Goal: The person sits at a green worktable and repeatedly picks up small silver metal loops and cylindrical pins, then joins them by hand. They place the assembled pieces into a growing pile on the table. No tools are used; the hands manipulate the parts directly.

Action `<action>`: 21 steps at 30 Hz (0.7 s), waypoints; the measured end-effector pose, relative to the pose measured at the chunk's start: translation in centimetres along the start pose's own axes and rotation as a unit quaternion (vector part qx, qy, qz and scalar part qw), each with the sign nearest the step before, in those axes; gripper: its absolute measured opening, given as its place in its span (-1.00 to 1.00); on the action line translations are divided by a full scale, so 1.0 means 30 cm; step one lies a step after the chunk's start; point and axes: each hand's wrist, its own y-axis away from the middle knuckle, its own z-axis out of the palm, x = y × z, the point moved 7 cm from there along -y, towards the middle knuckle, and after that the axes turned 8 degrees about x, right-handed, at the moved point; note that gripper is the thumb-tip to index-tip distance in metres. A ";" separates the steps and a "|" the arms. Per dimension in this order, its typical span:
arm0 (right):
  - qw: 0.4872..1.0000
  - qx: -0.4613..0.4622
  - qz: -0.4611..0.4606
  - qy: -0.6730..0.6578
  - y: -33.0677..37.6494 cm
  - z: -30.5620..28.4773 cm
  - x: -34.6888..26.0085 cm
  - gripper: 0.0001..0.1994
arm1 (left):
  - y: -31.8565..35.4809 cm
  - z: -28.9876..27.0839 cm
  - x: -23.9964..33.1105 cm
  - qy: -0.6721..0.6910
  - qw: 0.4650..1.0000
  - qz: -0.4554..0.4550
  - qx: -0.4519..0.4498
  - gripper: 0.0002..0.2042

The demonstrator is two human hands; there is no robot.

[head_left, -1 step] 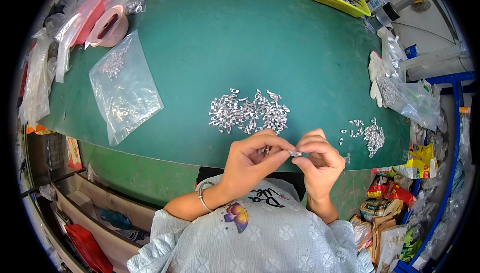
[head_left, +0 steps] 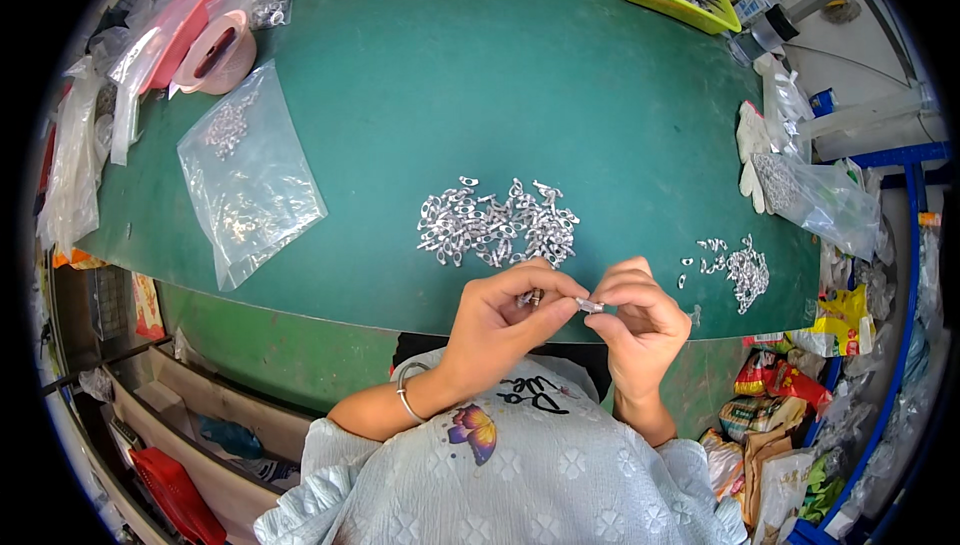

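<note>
Both hands meet just past the table's near edge. My left hand [head_left: 500,320] pinches one end of a small silvery metal part [head_left: 591,306] between thumb and forefinger. On the other end, the thumb and fingertips of my right hand [head_left: 642,323] are closed. More metal bits [head_left: 530,297] show inside my left hand's curled fingers; their number is hidden. Just beyond the hands lies a loose pile of small silvery clasp-like parts [head_left: 495,225], each with a ring-shaped opening. A smaller heap of similar little parts [head_left: 748,273] sits to the right, a few scattered beside it.
A clear plastic bag [head_left: 262,210] with small parts inside lies on the green table [head_left: 400,75] at left. Pink baskets [head_left: 222,63] and a yellow-green tray [head_left: 680,7] stand along the far side. A glove [head_left: 750,160] and a filled bag [head_left: 825,207] rest at the right edge.
The metal part between my fingertips has turned slightly, and a little more of it shows. Both hands stay almost in place.
</note>
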 end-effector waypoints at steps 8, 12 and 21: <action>0.997 -0.016 -0.050 0.057 -0.012 0.027 -0.039 -0.76 | 0.027 0.057 -0.106 0.357 0.885 -0.283 -0.097 -0.83; 0.995 -0.027 -0.067 0.074 -0.014 0.035 -0.051 -0.76 | 0.029 0.069 -0.113 0.389 0.865 -0.289 -0.130 -0.82; 0.992 -0.032 -0.090 0.087 -0.008 0.041 -0.066 -0.75 | 0.022 0.080 -0.115 0.400 0.856 -0.286 -0.157 -0.82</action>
